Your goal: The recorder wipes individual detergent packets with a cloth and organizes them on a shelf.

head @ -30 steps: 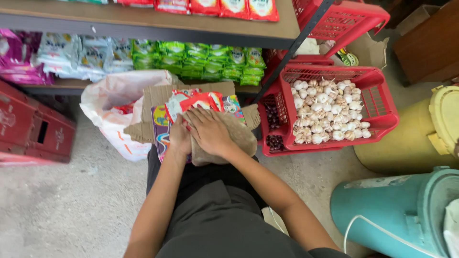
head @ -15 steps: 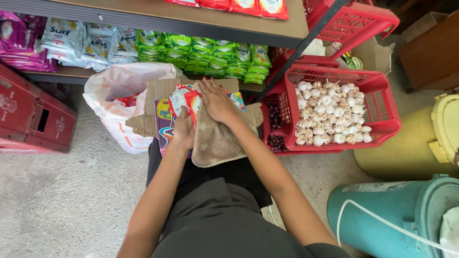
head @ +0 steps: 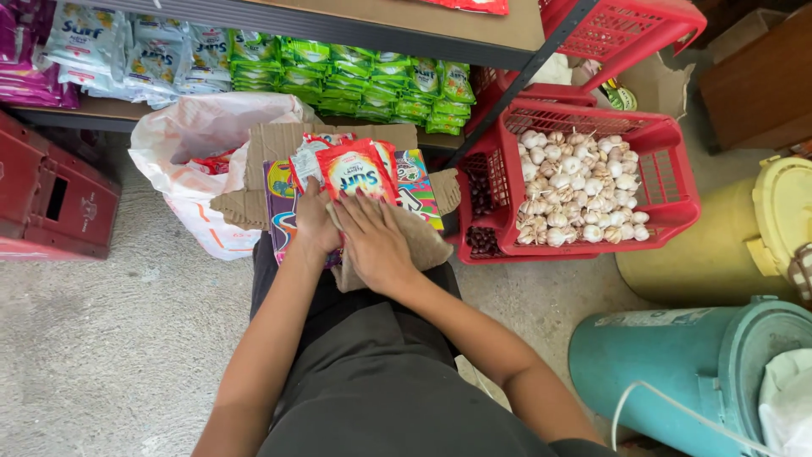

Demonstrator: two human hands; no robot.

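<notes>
Below wooden shelves (head: 355, 21), beside the red plastic garlic crate (head: 677, 169), the left hand (head: 315, 222) is gripping red sachets (head: 359, 169) while the flat, spread right hand (head: 376, 241) is wiping them with a brown cloth (head: 427, 245), wiping seemingly unfinished.

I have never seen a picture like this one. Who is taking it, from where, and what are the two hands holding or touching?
There is no machine. A person wears a camera on the head, so the single view looks down at their own arms and lap. The left hand grips a bundle of red sachets. The right hand presses flat on a brown cloth. Both lie over a cardboard box. Beside it stand a white plastic bag and a red basket of garlic.
</notes>
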